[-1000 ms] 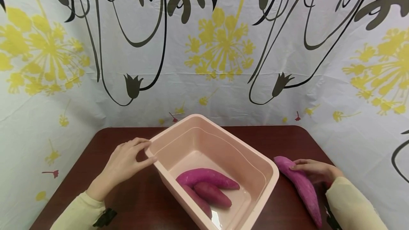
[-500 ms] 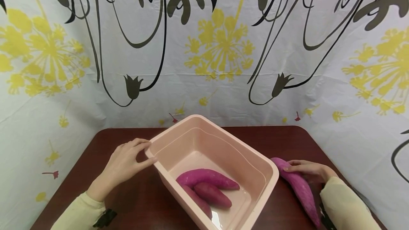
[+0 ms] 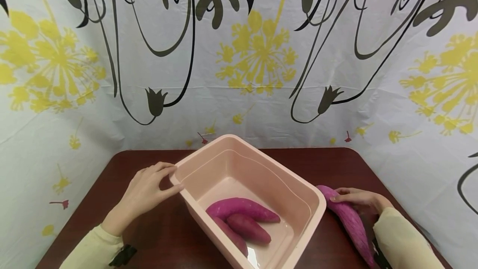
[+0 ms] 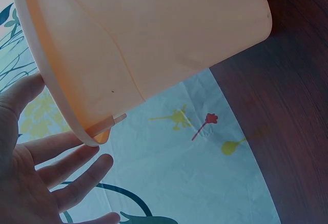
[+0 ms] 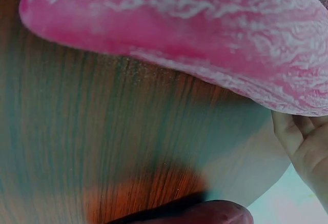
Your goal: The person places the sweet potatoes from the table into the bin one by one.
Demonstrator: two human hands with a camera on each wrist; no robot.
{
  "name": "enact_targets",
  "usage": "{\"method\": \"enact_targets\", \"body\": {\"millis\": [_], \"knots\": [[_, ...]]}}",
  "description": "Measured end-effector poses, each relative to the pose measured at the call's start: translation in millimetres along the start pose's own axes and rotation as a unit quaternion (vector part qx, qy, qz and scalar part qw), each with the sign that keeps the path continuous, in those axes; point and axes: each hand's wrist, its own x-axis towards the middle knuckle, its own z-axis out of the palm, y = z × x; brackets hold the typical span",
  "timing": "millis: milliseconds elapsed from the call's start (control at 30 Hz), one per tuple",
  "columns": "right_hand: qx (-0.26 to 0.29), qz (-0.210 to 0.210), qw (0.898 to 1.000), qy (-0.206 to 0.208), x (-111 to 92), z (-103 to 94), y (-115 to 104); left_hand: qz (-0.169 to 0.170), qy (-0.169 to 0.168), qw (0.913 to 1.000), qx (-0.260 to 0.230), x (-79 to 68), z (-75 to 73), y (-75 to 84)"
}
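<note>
A pale pink plastic basin (image 3: 261,159) stands turned cornerwise on the table, with several purple sweet potatoes (image 3: 249,227) lying inside. At its left corner my left hand (image 3: 149,186) holds the rim between thumb and fingers; the left wrist view shows the index finger hooked at the rim's corner (image 4: 92,141) and the other fingers spread. To the basin's right, my right hand (image 3: 360,198) grips a long curved sweet potato (image 3: 349,217) near its upper end. This sweet potato (image 5: 205,34) fills the top of the right wrist view. My right palm is mostly hidden.
The dark red wooden table (image 3: 157,235) has rounded back corners. Behind and beside it hangs a white cloth (image 3: 261,111) with flower prints. A dark reddish rounded end, likely another sweet potato (image 5: 220,212), shows at the bottom of the right wrist view.
My right hand and the sweet potato it holds have shifted slightly left toward the basin, then stayed almost still. The left hand and the basin have not moved.
</note>
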Motion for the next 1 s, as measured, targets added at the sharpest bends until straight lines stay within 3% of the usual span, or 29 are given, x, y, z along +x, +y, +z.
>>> {"method": "enact_targets", "body": {"millis": [600, 1000], "knots": [[-0.002, -0.039, 0.999, -0.032, -12.5, -11.1, -16.6, -0.003, -0.001, 1.0000, 0.000, 0.3, 0.4, 0.0], [0.003, -0.029, 0.999, -0.028, -28.3, -22.1, -41.7, -0.005, -0.004, 1.0000, -0.001, 0.3, -0.2, -0.7]]}}
